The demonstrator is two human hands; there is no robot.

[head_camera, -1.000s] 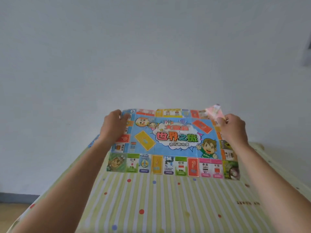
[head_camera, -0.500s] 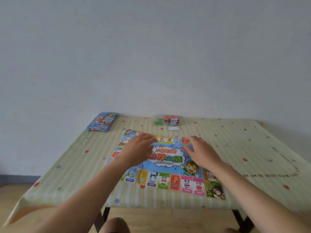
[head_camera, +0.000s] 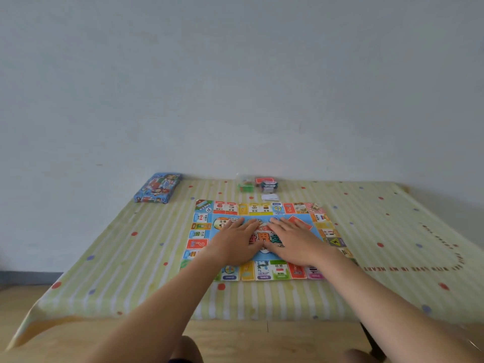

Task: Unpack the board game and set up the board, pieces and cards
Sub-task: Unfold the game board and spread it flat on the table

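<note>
Grip-wise, neither hand held anything: left hand (head_camera: 237, 242) & right hand (head_camera: 294, 241) lay palm-down, fingers straight, side by side on the middle of the board (head_camera: 199, 233), prob. pressing its folds out so it would sit level. Head view: board lay unfolded on the striped surface (head_camera: 131, 258), toward the near edge, within easy reach. Box (head_camera: 157, 188) sat at the far left, well apart. Green pieces (head_camera: 245, 186), a card stack (head_camera: 268, 186) & a white slip (head_camera: 270, 197) sat just beyond the board's far edge, not yet set out.

Head view, forward-down over table (head_camera: 131, 258)
</note>
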